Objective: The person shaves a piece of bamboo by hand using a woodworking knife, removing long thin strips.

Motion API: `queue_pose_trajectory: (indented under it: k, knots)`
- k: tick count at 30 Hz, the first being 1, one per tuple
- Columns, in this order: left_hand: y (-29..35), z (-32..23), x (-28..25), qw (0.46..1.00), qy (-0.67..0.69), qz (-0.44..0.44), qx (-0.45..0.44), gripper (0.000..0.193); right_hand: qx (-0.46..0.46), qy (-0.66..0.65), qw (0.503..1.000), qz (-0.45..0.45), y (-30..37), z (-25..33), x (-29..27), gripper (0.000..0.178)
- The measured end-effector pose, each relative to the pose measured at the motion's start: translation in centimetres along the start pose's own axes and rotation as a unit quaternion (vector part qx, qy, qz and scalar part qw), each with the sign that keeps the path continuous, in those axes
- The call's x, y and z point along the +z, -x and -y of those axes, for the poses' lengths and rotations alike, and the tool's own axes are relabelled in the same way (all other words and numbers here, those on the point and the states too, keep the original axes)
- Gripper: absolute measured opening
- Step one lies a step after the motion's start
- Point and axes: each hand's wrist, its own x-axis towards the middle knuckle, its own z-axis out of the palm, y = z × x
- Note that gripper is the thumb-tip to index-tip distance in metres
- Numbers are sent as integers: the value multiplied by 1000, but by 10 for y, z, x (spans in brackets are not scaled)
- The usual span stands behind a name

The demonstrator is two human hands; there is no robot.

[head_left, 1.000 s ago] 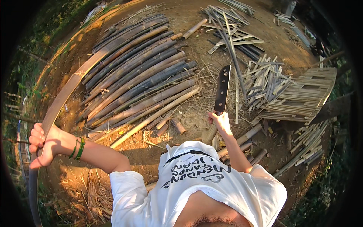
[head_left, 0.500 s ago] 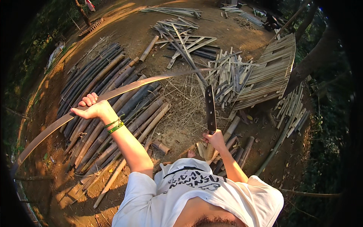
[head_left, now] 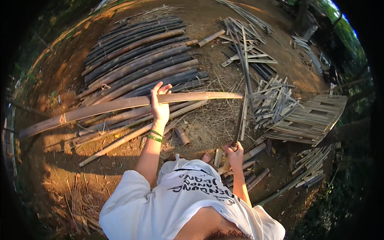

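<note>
A long, split bamboo strip (head_left: 108, 106) slants across my front, from the left side to above the middle. My left hand (head_left: 161, 107) holds it, palm against the strip with the fingers loosely raised above it. In my right hand (head_left: 235, 154) is the handle of a machete (head_left: 241, 120), gripped with the fingers wrapped round. Its blade points away from me, seen nearly edge-on. Around the blade's far end it meets or overlaps the strip's right end; whether they touch I cannot tell.
Whole bamboo poles (head_left: 140, 52) lie piled at the left. Split slats (head_left: 250, 60) are heaped farther off, with cut pieces (head_left: 276, 102) and a slatted bamboo panel (head_left: 308, 120) at the right. Shavings (head_left: 204, 116) litter the ground. A short bamboo piece (head_left: 183, 137) lies near my feet.
My view has swung left. My left hand has come nearer the machete along the strip, and its fingers are more raised. The machete blade has turned edge-on and meets the strip's end in view.
</note>
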Motion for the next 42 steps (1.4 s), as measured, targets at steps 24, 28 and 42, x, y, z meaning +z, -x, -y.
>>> queue_pose_trajectory:
  k: [24,28,42]
  knots:
    - [156,-144,-193,939,-270,113,-180,76,123,-276,952,-47,-17,6,245,10]
    - [183,-230,-196,964,174,-198,-38,65,93,-234,967,-36,-14,11,260,16]
    - [112,-209,-111,956,54,-288,3,50,-103,305,947,2,63,37,204,34]
